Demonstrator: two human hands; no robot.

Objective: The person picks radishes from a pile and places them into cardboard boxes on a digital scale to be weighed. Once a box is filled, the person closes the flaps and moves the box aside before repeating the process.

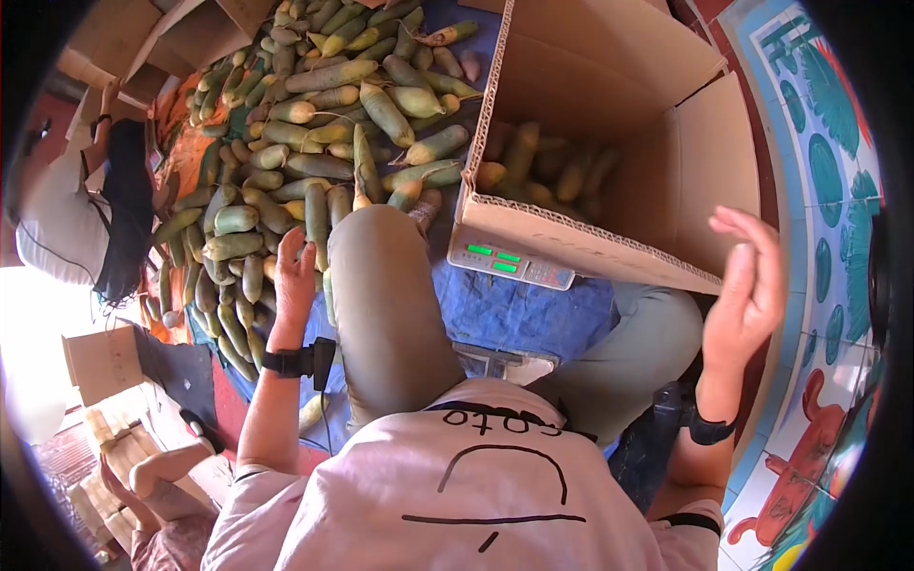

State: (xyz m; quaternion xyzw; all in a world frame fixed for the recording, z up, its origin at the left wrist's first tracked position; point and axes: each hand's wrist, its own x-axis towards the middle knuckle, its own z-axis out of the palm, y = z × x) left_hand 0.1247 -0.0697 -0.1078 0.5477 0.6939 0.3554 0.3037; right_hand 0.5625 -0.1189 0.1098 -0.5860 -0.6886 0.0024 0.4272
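Note:
My left hand (296,283) is raised beside my left knee, fingers apart and nothing in them, over the edge of a large pile of green radishes (303,136). At the right, my right hand (750,295) is open and empty, its fingers bent near the corner of a big cardboard box (609,240). Inside the box, several radishes (571,179) lie in shadow at the bottom. A digital scale (512,265) with lit green displays shows under the box's near side. Black straps circle both my wrists.
Blue tarp (533,319) covers the floor under the pile. A painted tile wall (809,238) runs along the right. One person (76,209) works at the far left, another (162,485) sits at the lower left, and more cardboard boxes (205,38) stand at the upper left.

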